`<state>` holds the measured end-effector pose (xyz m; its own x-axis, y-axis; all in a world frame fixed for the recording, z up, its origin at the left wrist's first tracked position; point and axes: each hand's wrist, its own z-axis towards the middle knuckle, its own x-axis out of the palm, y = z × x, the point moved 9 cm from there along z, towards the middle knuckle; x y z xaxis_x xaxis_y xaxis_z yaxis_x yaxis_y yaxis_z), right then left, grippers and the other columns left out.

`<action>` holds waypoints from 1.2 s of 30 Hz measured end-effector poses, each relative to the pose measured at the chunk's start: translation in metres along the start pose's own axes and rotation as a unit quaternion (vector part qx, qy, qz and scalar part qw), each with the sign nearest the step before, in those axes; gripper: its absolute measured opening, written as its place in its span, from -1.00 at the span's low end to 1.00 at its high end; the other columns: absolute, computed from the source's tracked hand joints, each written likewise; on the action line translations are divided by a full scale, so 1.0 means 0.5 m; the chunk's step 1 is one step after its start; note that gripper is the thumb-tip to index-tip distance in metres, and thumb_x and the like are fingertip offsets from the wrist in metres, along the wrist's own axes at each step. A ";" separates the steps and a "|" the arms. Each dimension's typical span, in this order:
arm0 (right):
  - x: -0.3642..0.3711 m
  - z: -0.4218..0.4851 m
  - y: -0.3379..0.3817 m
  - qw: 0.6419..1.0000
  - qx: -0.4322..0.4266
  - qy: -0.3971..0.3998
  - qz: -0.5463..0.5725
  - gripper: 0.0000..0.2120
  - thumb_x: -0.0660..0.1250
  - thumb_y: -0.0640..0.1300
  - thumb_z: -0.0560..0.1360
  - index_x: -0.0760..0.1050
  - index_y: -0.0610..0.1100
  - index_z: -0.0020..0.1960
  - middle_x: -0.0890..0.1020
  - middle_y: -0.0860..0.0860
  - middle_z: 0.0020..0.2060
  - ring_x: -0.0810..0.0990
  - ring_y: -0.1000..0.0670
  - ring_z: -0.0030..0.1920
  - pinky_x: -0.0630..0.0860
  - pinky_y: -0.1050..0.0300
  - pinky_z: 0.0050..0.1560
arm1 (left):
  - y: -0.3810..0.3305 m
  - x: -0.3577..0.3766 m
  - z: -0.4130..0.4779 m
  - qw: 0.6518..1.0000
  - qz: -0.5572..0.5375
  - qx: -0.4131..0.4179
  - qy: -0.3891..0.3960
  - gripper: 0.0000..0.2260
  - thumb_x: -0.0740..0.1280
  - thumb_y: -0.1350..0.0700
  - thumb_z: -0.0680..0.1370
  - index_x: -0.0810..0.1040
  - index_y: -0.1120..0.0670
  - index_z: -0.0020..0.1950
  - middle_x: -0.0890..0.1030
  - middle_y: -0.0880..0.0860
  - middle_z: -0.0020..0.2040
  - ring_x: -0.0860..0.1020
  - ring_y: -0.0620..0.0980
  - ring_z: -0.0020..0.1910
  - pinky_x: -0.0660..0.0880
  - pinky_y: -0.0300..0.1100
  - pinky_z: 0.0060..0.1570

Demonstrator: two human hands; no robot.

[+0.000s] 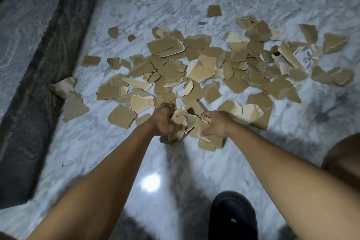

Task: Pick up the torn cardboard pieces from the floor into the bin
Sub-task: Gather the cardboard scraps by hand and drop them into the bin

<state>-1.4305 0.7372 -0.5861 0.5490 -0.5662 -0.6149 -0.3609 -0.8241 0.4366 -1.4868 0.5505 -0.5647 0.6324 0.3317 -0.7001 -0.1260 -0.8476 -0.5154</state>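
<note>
Several torn brown cardboard pieces (204,64) lie scattered in a wide heap across the white marble floor (148,11). My left hand (163,121) and my right hand (216,124) are side by side at the heap's near edge. Together they grip a bunch of cardboard pieces (190,121) pressed between them, fingers curled round the scraps. A few pieces hang below the hands. No bin is in view.
A dark stone step or ledge (44,60) runs along the left side, with two scraps (68,93) against it. My dark shoe (232,218) stands at the bottom, and my knee (344,160) shows at the right edge. Bare glossy floor lies between my arms.
</note>
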 end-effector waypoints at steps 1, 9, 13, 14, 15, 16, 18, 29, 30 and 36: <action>-0.005 -0.005 -0.001 1.000 -0.006 0.006 0.007 -0.11 0.60 0.03 0.35 0.25 -0.05 0.55 0.45 -0.05 0.43 0.43 -0.09 0.40 0.38 0.20 0.30 | -0.028 0.001 0.006 1.000 0.016 0.020 0.009 -0.36 0.46 -0.30 0.24 0.59 -0.02 0.23 0.39 0.09 0.37 0.32 0.06 0.41 0.29 0.00 0.44; -0.003 -0.041 -0.068 0.994 -0.025 0.079 0.073 -0.08 0.64 0.04 0.20 0.30 0.13 0.47 0.48 0.10 0.37 0.57 -0.06 0.21 0.57 -0.12 0.20 | -0.079 0.028 0.047 0.994 -0.086 0.014 0.067 -0.49 0.57 -0.17 0.23 0.57 -0.18 0.16 0.68 -0.13 0.04 0.63 -0.04 0.07 0.55 0.06 0.17; -0.094 -0.069 -0.085 0.994 -0.033 0.060 0.086 -0.28 0.60 -0.10 0.33 0.34 0.08 0.38 0.51 0.07 0.23 0.51 -0.02 0.22 0.49 0.04 0.18 | -0.127 0.009 0.058 0.969 -0.229 0.008 0.091 -0.47 0.57 0.15 0.39 0.48 0.14 0.31 0.68 0.03 0.06 0.65 0.02 0.05 0.57 -0.09 0.09; -0.127 -0.077 -0.093 0.994 -0.024 0.052 0.088 -0.27 0.61 -0.07 0.33 0.31 0.08 0.37 0.50 0.06 0.22 0.50 -0.03 0.19 0.48 0.06 0.10 | -0.143 -0.003 0.068 0.964 -0.254 -0.002 0.085 -0.50 0.56 0.22 0.40 0.47 0.19 0.28 0.70 0.00 -0.06 0.67 -0.04 -0.06 0.58 -0.22 -0.05; -0.163 -0.083 -0.108 0.996 -0.008 0.036 0.080 -0.23 0.61 0.00 0.31 0.28 0.09 0.39 0.49 0.05 0.22 0.49 -0.04 0.16 0.46 0.07 0.04 | -0.171 -0.021 0.071 0.962 -0.262 -0.009 0.081 -0.55 0.55 0.25 0.41 0.49 0.21 0.24 0.70 -0.03 -0.16 0.66 -0.13 -0.19 0.55 -0.33 -0.20; -0.199 -0.088 -0.126 0.998 0.013 0.024 0.053 -0.17 0.62 0.06 0.28 0.25 0.10 0.41 0.48 0.04 0.23 0.50 -0.05 0.14 0.47 0.07 0.01 | -0.194 -0.042 0.082 0.965 -0.252 -0.011 0.076 -0.61 0.54 0.25 0.41 0.53 0.23 0.19 0.68 -0.04 -0.19 0.64 -0.17 -0.27 0.52 -0.38 -0.30; -0.257 -0.100 -0.173 0.997 0.066 0.025 0.028 -0.14 0.61 0.06 0.30 0.25 0.03 0.47 0.51 -0.02 0.24 0.54 -0.07 0.09 0.55 0.03 0.05 | -0.236 -0.074 0.107 0.980 -0.186 0.007 0.069 -0.75 0.57 0.20 0.39 0.63 0.22 0.01 0.66 0.03 -0.17 0.62 -0.10 -0.25 0.50 -0.38 -0.33; -0.279 -0.150 -0.322 0.957 0.215 -0.149 -0.128 -0.73 0.32 -0.27 0.50 0.51 -0.22 0.20 0.58 -0.22 0.19 0.59 -0.22 0.19 0.54 0.03 0.08 | -0.377 0.113 0.169 0.942 0.205 0.174 0.202 -0.47 0.53 -0.23 0.15 0.61 -0.05 0.04 0.49 -0.14 0.17 0.56 0.01 0.09 0.59 -0.05 0.04; -0.256 -0.150 -0.339 0.955 0.220 -0.162 -0.116 -0.72 0.30 -0.27 0.51 0.50 -0.20 0.22 0.55 -0.22 0.21 0.57 -0.21 0.21 0.52 0.02 0.12 | -0.386 0.130 0.173 0.933 0.229 0.194 0.196 -0.37 0.51 -0.25 0.12 0.60 -0.05 0.14 0.40 -0.18 0.22 0.52 0.00 0.13 0.58 -0.04 0.07; -0.176 -0.190 -0.421 0.945 0.277 -0.171 -0.025 -0.66 0.40 -0.29 0.44 0.52 -0.17 0.21 0.58 -0.18 0.18 0.60 -0.16 0.17 0.54 0.11 0.07 | -0.376 0.149 0.191 0.953 0.171 0.198 0.155 -0.58 0.45 -0.18 0.21 0.54 -0.04 -0.02 0.63 0.00 -0.10 0.62 0.03 -0.06 0.57 -0.13 -0.14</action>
<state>-1.3312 0.9623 -0.5613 0.3345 -0.4199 -0.8437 -0.7320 -0.6796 0.0481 -1.4890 0.7742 -0.5672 0.6909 -0.1265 -0.7118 -0.6043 -0.6414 -0.4726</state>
